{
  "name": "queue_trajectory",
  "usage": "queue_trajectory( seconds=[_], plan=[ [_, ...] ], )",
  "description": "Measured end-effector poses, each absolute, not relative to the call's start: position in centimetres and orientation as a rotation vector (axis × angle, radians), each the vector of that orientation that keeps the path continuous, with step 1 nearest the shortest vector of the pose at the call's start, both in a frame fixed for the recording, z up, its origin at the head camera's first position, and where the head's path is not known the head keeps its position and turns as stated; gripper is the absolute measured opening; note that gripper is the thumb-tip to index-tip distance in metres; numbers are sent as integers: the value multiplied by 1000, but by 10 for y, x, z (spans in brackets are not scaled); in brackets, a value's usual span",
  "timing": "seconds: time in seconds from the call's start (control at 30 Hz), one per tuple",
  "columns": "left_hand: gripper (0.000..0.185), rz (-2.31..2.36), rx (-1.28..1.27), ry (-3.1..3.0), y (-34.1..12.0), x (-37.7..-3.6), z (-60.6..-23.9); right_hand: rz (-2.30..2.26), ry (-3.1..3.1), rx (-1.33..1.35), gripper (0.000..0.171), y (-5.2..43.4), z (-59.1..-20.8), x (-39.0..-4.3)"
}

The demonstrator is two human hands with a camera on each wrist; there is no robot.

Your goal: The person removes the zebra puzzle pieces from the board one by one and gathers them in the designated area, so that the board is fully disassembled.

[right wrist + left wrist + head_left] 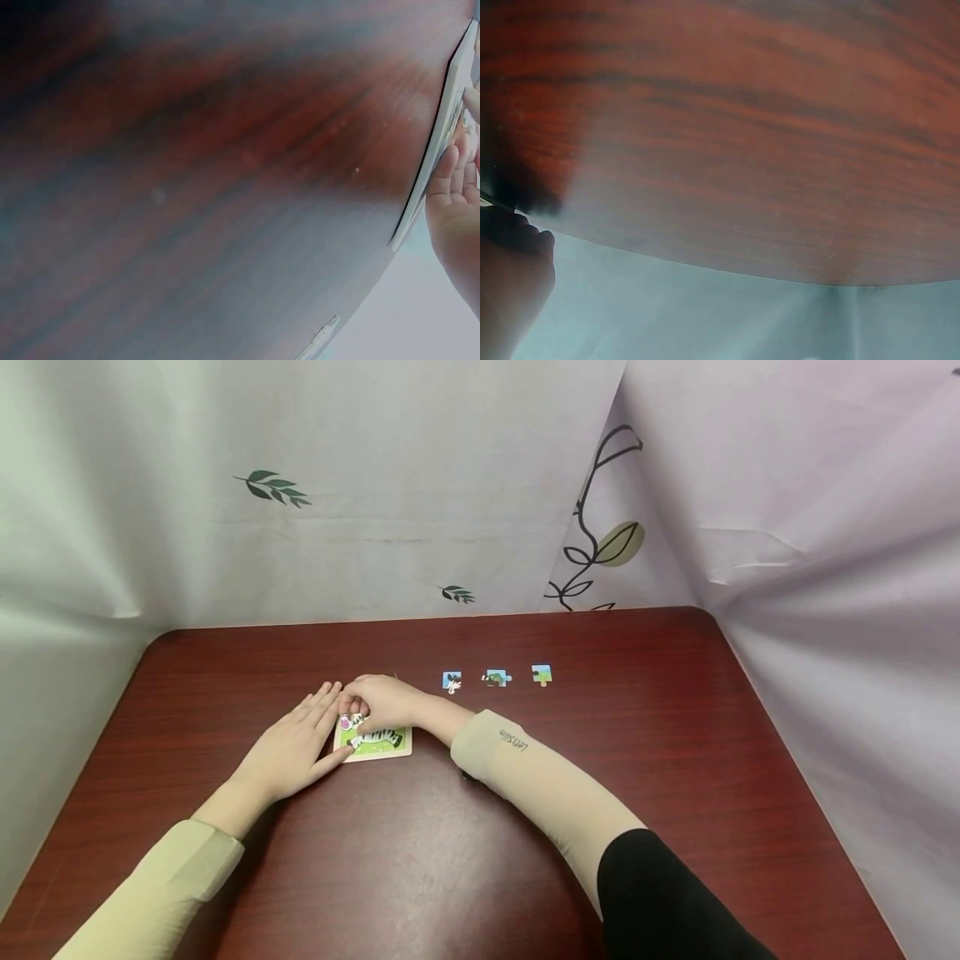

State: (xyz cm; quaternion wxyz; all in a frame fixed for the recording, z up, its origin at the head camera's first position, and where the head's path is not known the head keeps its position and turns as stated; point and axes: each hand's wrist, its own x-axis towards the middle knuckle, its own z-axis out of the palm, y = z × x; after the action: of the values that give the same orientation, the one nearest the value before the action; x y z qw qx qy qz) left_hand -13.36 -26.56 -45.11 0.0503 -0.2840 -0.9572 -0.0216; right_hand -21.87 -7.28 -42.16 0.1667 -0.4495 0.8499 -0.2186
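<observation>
A small zebra puzzle board (405, 745) with a pale rim and green picture lies left of the table's middle. My left hand (288, 752) rests flat along its left side, fingers straight, the thumb at the lower left corner. Over the board's upper left, my right hand (382, 700) has its fingers and thumb curled down on a puzzle piece (347, 722) with pink and striped parts, and its palm hides the upper board. The right wrist view shows the board's edge (420, 202) and the right hand's bent fingers (444, 163); in the left wrist view only part of the left hand (514, 277) shows.
Three loose puzzle pieces lie in a row behind and right of the board: a left one (452, 682), a middle one (497, 678) and a right one (542, 674). The reddish-brown table (637, 735) ends at pale curtains (375, 527) behind and at both sides.
</observation>
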Motion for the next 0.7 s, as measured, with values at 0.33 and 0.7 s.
queue_trajectory(
  seconds=[0.33,0.7],
  plan=[
    [86,-59,-869,-2921,-267,-134,-453,-675,2382,-1258,30,-73,-423,-218],
    [86,-64,-873,-2904,-265,-135,-453,-661,2363,-1295,19,-73,-421,-217]
  ],
)
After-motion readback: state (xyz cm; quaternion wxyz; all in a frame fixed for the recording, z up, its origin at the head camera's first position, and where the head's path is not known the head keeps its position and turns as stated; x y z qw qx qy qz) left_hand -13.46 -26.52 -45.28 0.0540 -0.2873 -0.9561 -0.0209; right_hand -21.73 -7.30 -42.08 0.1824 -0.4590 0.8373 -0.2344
